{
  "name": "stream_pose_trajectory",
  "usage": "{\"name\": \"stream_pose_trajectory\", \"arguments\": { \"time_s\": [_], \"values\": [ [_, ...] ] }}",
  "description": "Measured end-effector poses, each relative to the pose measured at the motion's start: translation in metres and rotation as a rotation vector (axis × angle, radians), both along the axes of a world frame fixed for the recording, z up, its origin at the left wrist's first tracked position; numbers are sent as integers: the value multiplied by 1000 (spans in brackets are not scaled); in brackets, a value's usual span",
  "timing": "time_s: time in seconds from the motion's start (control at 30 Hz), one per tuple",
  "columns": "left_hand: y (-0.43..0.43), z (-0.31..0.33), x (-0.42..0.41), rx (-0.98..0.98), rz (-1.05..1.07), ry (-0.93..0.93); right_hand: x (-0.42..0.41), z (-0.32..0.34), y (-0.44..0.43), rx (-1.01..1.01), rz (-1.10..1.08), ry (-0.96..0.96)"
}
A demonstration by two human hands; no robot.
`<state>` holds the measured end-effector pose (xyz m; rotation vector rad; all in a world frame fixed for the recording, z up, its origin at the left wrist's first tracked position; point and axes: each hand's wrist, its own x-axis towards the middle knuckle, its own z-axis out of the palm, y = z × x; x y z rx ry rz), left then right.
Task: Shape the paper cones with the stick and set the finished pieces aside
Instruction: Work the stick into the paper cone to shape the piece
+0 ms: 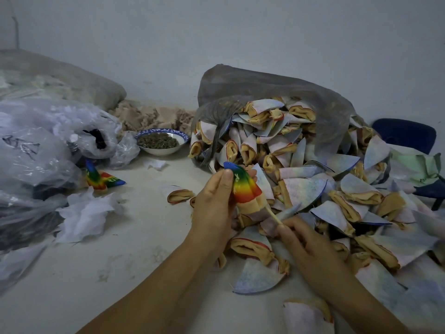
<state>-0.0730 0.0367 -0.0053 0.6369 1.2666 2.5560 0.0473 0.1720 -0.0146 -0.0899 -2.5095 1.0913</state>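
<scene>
My left hand [214, 203] grips a rainbow-coloured cone [243, 186], its blue tip pointing up and its tan open end facing down. A thin pale stick [273, 214] runs up into that open end, pinched at its lower end by my right hand [303, 244]. A big heap of pale unshaped cones [313, 179] with tan lining spills from a grey plastic bag [277, 92] at the right. Two finished rainbow cones [102, 178] lie on the table at the left.
Clear plastic bags [41, 145] and white paper scraps [84, 215] crowd the left side. A blue-rimmed bowl [161, 141] of dark bits stands at the back centre. A blue chair [407, 136] shows at the far right. The white table [96, 273] reaches to the wall.
</scene>
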Motion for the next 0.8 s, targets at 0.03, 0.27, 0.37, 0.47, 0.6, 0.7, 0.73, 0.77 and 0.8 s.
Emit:
{"name": "stream_pose_trajectory", "arguments": {
  "time_s": [0.03, 0.27, 0.37, 0.47, 0.6, 0.7, 0.73, 0.77, 0.8],
  "values": [
    [1, -2, 0, -10, 15, 6, -1, -1, -1, -31, 5, -6],
    [1, -4, -4, 4, -20, -7, -2, -2, -1, -250, 89, -90],
    [-2, -3, -5, 3, -104, -9, -3, 0, 3, -265, 99, -112],
    [-2, -5, -5, -139, -86, -20, -2, 2, 6, -212, 89, -74],
    [-1, -7, -10, -143, 11, -106, 2, 0, 16, -110, 26, -72],
    [-4, -7, -17, -130, 96, -113, 3, 2, 19, -60, 16, -77],
    [-4, -6, -18, -127, 106, -114, 3, 2, 19, -48, 15, -79],
    [-4, -7, -19, -128, 116, -114, 4, 3, 19, -39, 13, -80],
    [-4, -7, -20, -130, 132, -114, 4, 4, 18, -33, 10, -80]
  ]
}}
